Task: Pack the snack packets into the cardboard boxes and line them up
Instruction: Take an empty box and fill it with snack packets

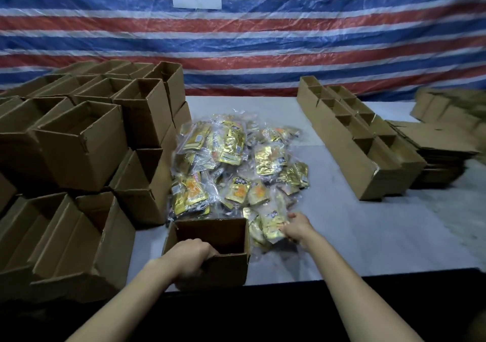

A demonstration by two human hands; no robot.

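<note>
An open cardboard box [226,239] stands at the table's near edge, in front of me. My left hand [190,256] grips its near wall, fingers curled over the rim. Behind and to the right of it lies a heap of gold and clear snack packets [236,168]. My right hand [297,227] reaches into the heap's near edge and grips a gold packet [273,226] just right of the box.
Several open cardboard boxes [86,142] are stacked at the left, up to the heap. A double row of boxes [360,142] runs along the right, with flattened cardboard [436,144] beyond it. The grey table top [368,236] ends near me; a striped tarp hangs behind.
</note>
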